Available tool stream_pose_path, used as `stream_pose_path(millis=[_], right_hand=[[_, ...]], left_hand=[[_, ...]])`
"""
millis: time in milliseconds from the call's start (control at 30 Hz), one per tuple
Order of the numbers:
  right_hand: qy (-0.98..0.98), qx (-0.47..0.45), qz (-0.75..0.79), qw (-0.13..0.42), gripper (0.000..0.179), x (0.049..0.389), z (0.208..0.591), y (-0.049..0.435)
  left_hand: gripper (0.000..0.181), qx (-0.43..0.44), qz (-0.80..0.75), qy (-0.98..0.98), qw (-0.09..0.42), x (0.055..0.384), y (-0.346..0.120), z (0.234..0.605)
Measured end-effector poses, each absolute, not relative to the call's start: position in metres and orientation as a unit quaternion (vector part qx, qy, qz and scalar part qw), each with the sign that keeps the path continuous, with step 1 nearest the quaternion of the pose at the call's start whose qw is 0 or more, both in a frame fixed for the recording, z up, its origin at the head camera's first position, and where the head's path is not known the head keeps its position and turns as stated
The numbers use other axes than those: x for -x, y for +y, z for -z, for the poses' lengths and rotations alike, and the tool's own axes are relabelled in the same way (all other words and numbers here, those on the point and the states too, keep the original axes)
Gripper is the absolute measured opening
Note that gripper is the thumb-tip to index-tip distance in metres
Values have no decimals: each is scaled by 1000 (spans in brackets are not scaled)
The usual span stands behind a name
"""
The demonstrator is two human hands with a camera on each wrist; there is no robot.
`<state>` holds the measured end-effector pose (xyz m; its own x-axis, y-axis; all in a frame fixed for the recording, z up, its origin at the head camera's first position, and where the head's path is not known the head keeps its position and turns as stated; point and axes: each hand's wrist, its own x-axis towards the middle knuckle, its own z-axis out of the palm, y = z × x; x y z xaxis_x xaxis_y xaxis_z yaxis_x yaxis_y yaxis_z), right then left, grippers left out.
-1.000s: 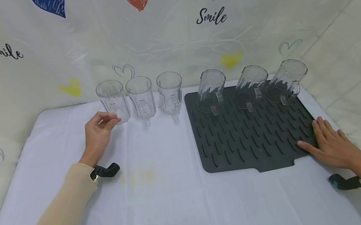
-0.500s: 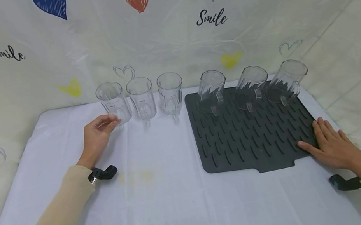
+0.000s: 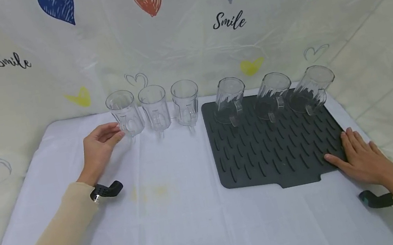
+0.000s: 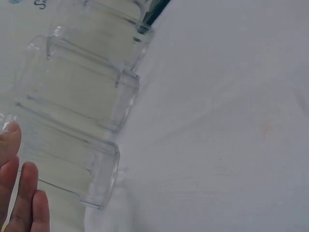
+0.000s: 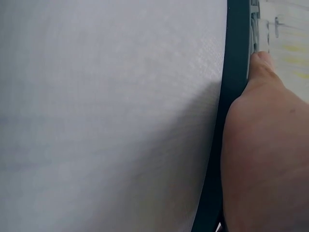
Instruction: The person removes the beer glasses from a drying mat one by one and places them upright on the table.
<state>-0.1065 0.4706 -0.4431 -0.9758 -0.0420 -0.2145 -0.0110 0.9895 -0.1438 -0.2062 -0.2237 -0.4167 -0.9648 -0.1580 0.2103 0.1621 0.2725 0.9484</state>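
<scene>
At the back of the white-covered table, three clear glass mugs stand side by side on the cloth: the leftmost mug [image 3: 127,116], the middle mug [image 3: 156,109] and the third mug [image 3: 186,104]. My left hand [image 3: 99,148] is at the lower left side of the leftmost mug, thumb and fingers apart with nothing gripped. In the left wrist view its fingers [image 4: 29,193] lie beside that mug's wall. A dark grey ridged mat [image 3: 256,156] lies on the right, where my right hand [image 3: 364,158] rests flat with fingers spread at its right edge.
Three more glass mugs stand along the mat's back edge: a left one [image 3: 231,102], a centre one [image 3: 272,97] and a right one [image 3: 311,91]. A pale curtain [image 3: 183,39] printed with hearts hangs right behind the table. White cloth [image 3: 182,227] covers the front.
My left hand has drawn slightly left, away from the leftmost mug, and its fingers have loosened. The mug stands almost where it was. My right hand stays on the mat's edge.
</scene>
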Motion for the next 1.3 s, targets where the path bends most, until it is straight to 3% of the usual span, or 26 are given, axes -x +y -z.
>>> stream_pose_path(millis=[567,800,1300], right_hand=[[990,20,75,119,108,106,445,475],[990,22,74,118,108,107,446,476],[990,13,78,119,111,107,445,473]], left_hand=[[38,-18,628,-753,194,204,-210,377],[31,21,640,-743,192,204,-184,362],[34,117,632,-748,169,208,-126,342]])
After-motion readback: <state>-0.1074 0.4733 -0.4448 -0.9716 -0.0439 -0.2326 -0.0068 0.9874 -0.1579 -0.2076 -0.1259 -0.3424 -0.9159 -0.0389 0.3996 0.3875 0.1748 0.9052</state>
